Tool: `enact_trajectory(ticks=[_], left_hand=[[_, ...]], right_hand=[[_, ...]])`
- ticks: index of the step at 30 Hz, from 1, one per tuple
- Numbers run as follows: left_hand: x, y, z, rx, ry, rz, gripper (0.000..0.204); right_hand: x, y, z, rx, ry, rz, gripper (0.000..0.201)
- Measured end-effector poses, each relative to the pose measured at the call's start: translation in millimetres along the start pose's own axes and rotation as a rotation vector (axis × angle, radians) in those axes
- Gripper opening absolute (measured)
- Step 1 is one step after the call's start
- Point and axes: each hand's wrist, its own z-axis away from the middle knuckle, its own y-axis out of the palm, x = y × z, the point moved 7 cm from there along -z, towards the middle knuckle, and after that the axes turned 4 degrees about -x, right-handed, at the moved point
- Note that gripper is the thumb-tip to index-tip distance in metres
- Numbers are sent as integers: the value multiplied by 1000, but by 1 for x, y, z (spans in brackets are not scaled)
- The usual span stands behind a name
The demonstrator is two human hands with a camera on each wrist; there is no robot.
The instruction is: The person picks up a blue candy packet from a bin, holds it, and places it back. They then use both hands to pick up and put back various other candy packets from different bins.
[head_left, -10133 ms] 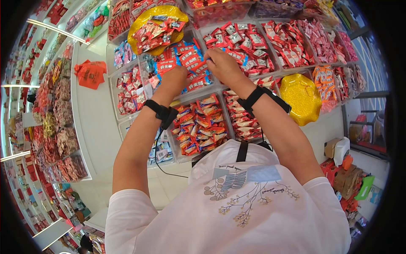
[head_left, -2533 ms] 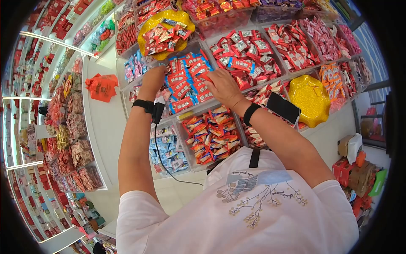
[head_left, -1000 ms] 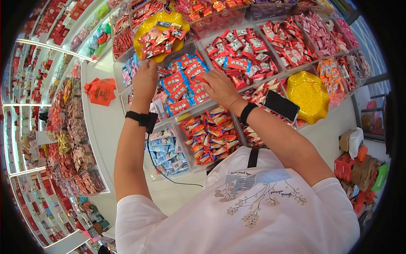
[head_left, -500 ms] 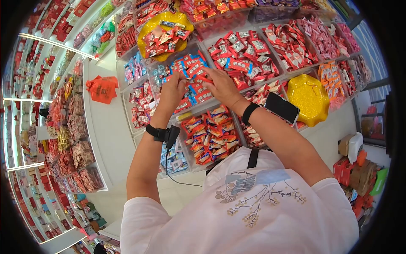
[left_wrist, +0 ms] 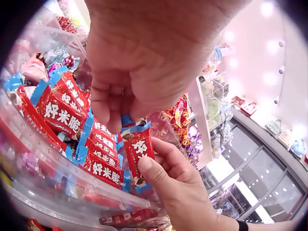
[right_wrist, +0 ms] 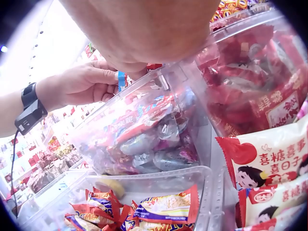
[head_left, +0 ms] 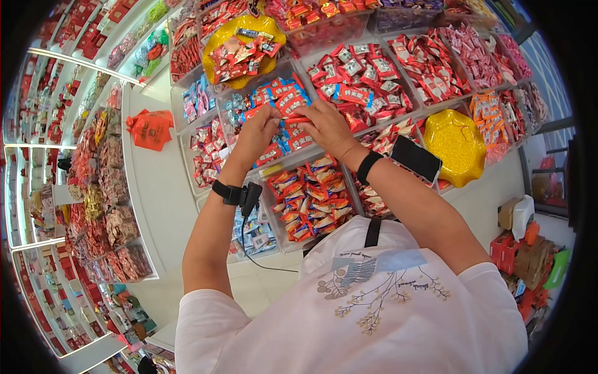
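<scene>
In the head view both hands meet over a bin of red-and-blue candy packets (head_left: 299, 137). My right hand (head_left: 331, 129) holds a red packet (left_wrist: 138, 151) between thumb and fingers, seen in the left wrist view. My left hand (head_left: 254, 134) is curled beside it; in the right wrist view its thumb and finger pinch a blue packet end (right_wrist: 121, 81). Whether both hold the same packet cannot be told. Stacked packets (left_wrist: 62, 113) lie in rows in the bin. Beyond it, a yellow scalloped plate (head_left: 265, 26) bears a pile of red candies.
An empty yellow plate (head_left: 456, 149) rests on the bins at the right, near a black phone-like device (head_left: 416, 159) at the right wrist. Clear bins of orange-and-red sweets (head_left: 311, 199) and others surround the hands. An orange-red bag (head_left: 150, 129) lies on the white counter.
My left hand has come from beside the candy-filled yellow plate back to the packet bin, near my right hand. The right hand has stayed almost in place.
</scene>
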Motion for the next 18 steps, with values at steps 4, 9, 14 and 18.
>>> enact_trajectory(ticks=[4,9,14,18], left_hand=[[-1,0,7,17,-40,15,8],[4,1,9,18,-55,-23,9],[2,-4,4,57,-96,-17,16],[13,-49,-21,-144,64,-360,21]], right_hand=[[1,-1,1,-41,-58,3,35],[4,0,0,-38,-149,24,33],[0,7,1,24,-157,75,30],[3,6,1,45,-142,87,27]])
